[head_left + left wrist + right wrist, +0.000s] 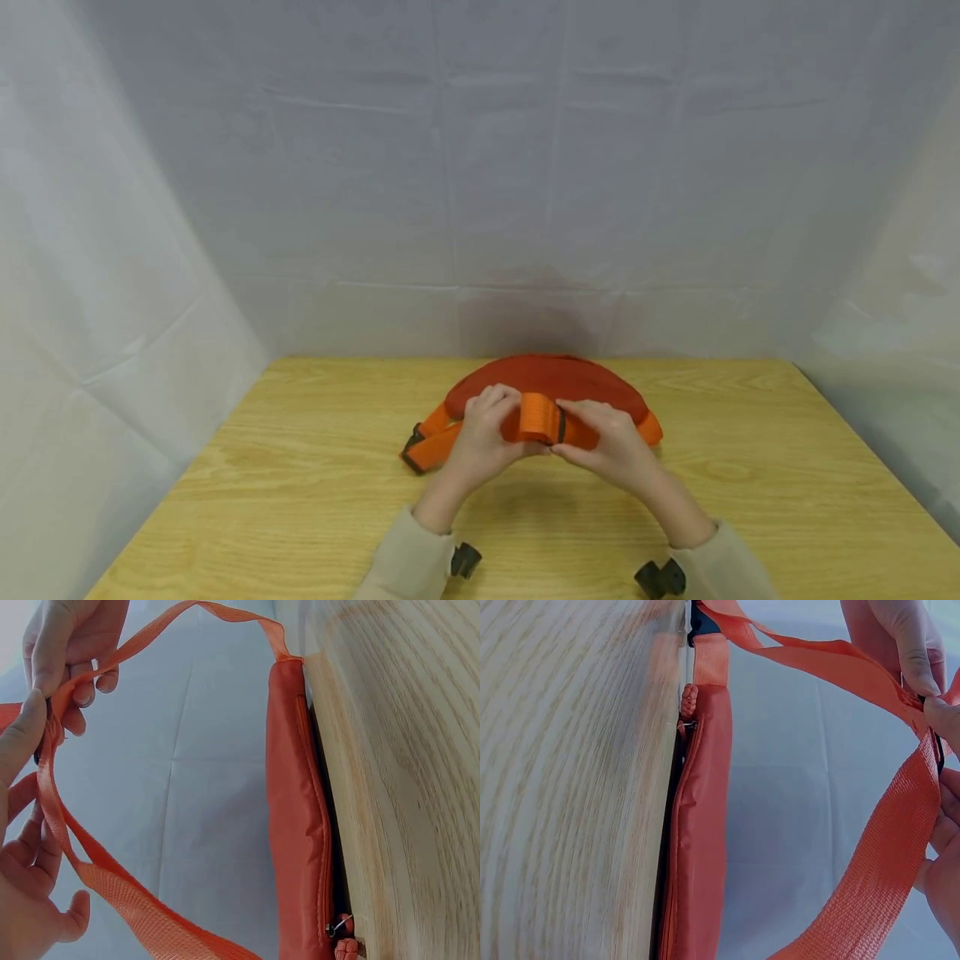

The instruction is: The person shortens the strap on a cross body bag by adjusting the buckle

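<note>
A red-orange waist bag (543, 379) lies on the table, its zipper edge seen in the left wrist view. Its orange strap (536, 417) is raised in front of it in a loop, with a black strap slider (561, 425) threaded on. From the left, my left hand (486, 435) holds the strap near the slider between thumb and fingers. My right hand (615, 440) pinches the strap at the slider from the other side. The thumbs come close together there. Fingers partly hide the slider in both wrist views.
A black buckle (414, 442) sits at the bag's left end, beside a fold of strap. A braided zipper pull (689, 701) hangs from the bag. Beneath everything is a wooden table (315, 500), with pale sheeting (375, 208) behind and at both sides.
</note>
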The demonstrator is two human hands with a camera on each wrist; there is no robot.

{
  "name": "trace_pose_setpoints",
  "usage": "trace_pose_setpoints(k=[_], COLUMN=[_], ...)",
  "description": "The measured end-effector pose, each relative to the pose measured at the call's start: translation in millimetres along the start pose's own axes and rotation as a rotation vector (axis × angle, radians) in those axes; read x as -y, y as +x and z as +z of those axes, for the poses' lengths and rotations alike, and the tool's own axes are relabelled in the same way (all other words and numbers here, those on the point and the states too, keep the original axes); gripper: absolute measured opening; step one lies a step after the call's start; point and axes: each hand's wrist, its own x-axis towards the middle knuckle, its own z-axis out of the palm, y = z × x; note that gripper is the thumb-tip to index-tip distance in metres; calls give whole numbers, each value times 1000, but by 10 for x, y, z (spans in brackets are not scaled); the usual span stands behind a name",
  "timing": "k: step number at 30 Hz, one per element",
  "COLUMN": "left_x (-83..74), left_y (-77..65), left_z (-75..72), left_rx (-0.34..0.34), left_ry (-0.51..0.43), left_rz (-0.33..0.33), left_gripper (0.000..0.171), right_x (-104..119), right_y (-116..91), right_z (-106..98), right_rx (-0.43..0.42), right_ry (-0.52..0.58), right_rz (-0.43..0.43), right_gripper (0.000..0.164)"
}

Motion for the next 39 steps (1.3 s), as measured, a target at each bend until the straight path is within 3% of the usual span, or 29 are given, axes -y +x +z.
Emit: trace_pose_setpoints(k=[5, 9, 20, 24, 30, 34, 39], left_x=[5, 9, 83, 109, 29, -6, 191], left_y=[7, 18, 13, 20, 60, 65, -9], left_z=[-11, -47, -161, -212, -354, -432, -356], left_rx=[8, 55, 246, 311, 370, 371, 376], left_ry=[-14, -121, -382, -433, -556, -556, -558], left_rz=[3, -17, -224, -277, -392, -360, -341], left_gripper=[42, 39, 27, 27, 29, 29, 30], right_x=[-5, -11, -18, -24, -34, -39, -32], right_y=[-4, -5, -9, -8, -6, -8, -5], right_z=[1, -1, -34, -38, -43, -44, -46], right_rx=[-1, -9, 15, 22, 31, 34, 44], right_ry=[-2, -3, 35, 54, 92, 113, 128], right_rz=[3, -12, -21, -33, -67, -84, -96], right_gripper=[55, 54, 52, 50, 47, 46, 46])
